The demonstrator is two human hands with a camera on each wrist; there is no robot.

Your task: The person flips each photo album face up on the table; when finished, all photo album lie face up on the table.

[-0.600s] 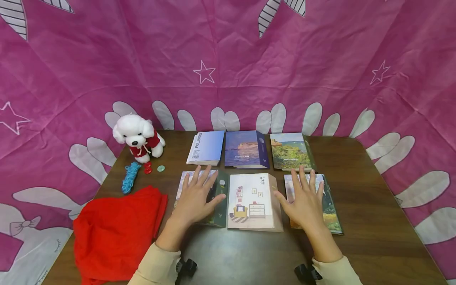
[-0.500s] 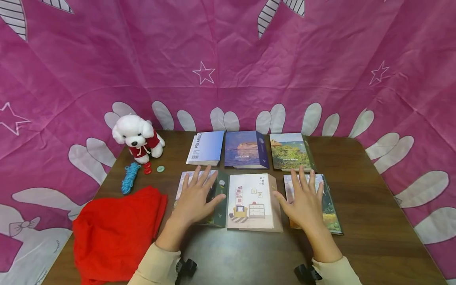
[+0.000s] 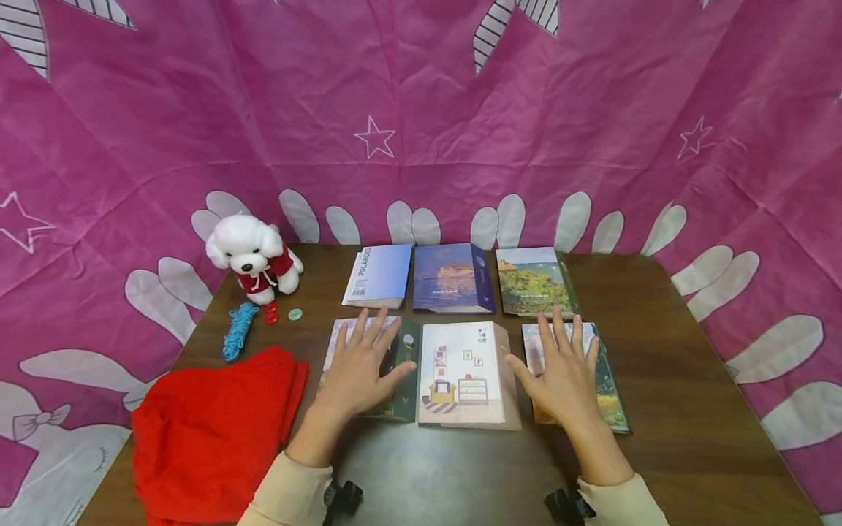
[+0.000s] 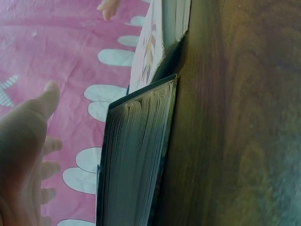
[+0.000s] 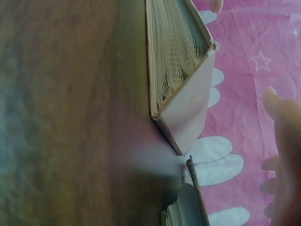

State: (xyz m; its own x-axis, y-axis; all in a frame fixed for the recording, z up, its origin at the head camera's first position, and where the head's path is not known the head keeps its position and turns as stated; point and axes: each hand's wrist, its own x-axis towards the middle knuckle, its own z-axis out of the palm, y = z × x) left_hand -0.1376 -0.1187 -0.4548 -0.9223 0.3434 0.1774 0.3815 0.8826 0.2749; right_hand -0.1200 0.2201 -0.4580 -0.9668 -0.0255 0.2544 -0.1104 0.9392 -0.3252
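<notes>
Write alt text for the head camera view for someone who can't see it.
Two hands lie flat on photo albums on a brown table: the left hand on the front-left album, the right hand on the front-right album, a cream album between them. Three more albums sit behind; a white plush dog and red cloth lie left.

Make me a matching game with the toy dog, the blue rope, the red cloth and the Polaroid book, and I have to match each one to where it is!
Things:
1. toy dog
2. blue rope
3. red cloth
4. Polaroid book

Places:
A. near left corner of the table, beside the left hand
B. left end of the back row of books
C. far left corner of the table
D. between the toy dog and the red cloth

Pairs: 1-C, 2-D, 3-A, 4-B
</notes>
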